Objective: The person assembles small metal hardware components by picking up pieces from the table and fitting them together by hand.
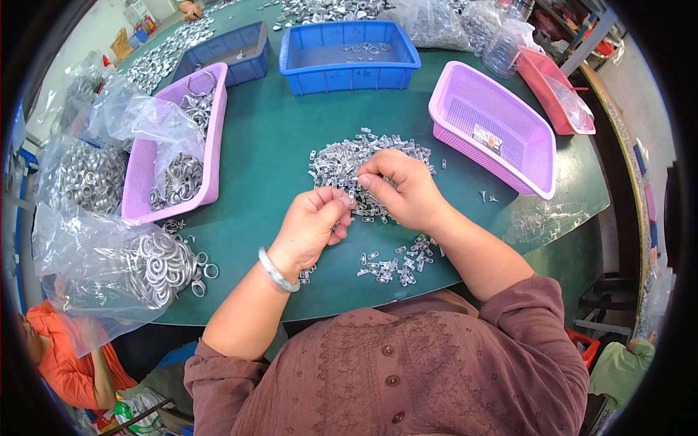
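A heap of small silver metal pieces, oblong with holes in them, lies on the green table top in front of me. Over its near edge, my left hand pinches a small silver metal piece between thumb and forefinger. Just to the right, my right hand is closed in a pinch close to the left fingertips. What the right fingers hold, if anything, is too small to name. A smaller scatter of the same pieces lies nearer to me, below the right forearm.
A purple basket with metal rings and a plastic bag stands left, beside piled rings. Another purple basket is at right. Blue trays and a red tray stand farther back. A person in orange sits at left.
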